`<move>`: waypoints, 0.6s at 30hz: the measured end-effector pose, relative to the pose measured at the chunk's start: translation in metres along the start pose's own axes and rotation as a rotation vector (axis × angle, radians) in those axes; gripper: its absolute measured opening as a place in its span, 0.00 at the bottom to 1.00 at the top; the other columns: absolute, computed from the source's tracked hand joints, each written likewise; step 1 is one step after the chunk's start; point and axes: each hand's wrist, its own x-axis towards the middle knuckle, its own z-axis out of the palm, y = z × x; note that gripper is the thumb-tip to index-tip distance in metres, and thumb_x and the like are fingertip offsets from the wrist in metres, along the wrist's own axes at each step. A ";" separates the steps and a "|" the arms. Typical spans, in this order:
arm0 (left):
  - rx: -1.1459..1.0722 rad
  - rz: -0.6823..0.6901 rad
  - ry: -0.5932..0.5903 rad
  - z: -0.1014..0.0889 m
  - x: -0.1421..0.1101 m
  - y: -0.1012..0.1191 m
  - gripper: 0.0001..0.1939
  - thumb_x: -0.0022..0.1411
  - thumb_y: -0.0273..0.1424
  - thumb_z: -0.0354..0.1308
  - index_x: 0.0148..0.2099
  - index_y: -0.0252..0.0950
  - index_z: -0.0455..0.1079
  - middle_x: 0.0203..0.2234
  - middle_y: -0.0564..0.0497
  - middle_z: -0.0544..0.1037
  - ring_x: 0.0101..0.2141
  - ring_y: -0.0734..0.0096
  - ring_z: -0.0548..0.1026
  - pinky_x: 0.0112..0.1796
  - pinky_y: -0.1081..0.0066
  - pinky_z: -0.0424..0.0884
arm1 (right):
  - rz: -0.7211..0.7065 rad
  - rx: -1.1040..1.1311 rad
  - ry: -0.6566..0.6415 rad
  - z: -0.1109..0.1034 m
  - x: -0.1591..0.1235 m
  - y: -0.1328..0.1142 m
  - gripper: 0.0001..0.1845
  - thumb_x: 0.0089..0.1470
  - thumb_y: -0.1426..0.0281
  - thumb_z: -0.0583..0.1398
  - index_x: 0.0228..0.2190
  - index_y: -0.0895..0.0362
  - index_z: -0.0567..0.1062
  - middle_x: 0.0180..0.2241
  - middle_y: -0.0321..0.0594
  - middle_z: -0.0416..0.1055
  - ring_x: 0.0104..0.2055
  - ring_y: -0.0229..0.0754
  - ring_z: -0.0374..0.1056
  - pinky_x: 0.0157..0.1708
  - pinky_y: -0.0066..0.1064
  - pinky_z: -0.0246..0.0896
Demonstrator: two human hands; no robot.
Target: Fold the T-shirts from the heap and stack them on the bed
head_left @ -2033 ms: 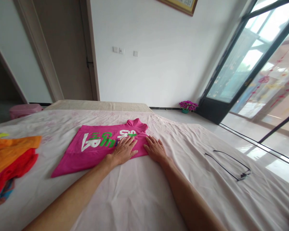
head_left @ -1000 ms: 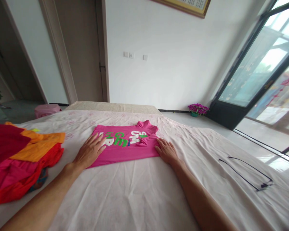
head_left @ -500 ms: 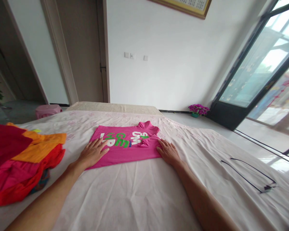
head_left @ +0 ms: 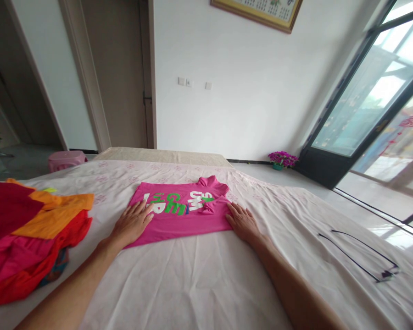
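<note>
Pink shirt (head_left: 179,224) lay on the rumpled pale sheet (head_left: 192,284). Left hand (head_left: 133,222) spread flat over its left end, right hand (head_left: 243,222) spread at its right edge. Risk: uneven drag from either could've rucked it.

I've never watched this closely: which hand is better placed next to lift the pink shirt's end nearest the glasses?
Probably the right hand: it lies at that edge of the pink shirt, while the left hand rests on the opposite end and would reach farther.
</note>
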 end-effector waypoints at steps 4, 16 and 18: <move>-0.011 -0.031 0.011 -0.003 -0.001 0.002 0.29 0.70 0.41 0.42 0.68 0.38 0.61 0.68 0.38 0.58 0.67 0.54 0.58 0.63 0.54 0.55 | -0.020 -0.014 -0.014 -0.005 0.002 -0.001 0.30 0.69 0.57 0.44 0.67 0.54 0.56 0.68 0.47 0.54 0.69 0.48 0.48 0.66 0.44 0.40; 0.006 -0.045 0.028 -0.005 -0.001 0.006 0.28 0.70 0.42 0.43 0.67 0.40 0.63 0.67 0.40 0.61 0.65 0.53 0.60 0.63 0.54 0.55 | 0.186 0.170 0.026 -0.040 0.106 -0.003 0.20 0.61 0.67 0.53 0.51 0.53 0.76 0.54 0.46 0.72 0.50 0.47 0.71 0.43 0.31 0.62; -0.002 -0.045 0.035 -0.004 -0.001 0.006 0.28 0.70 0.42 0.43 0.67 0.40 0.63 0.67 0.40 0.62 0.65 0.53 0.60 0.63 0.54 0.55 | 0.198 0.183 0.039 -0.034 0.125 -0.008 0.21 0.61 0.70 0.53 0.52 0.54 0.76 0.54 0.47 0.72 0.51 0.47 0.71 0.44 0.31 0.63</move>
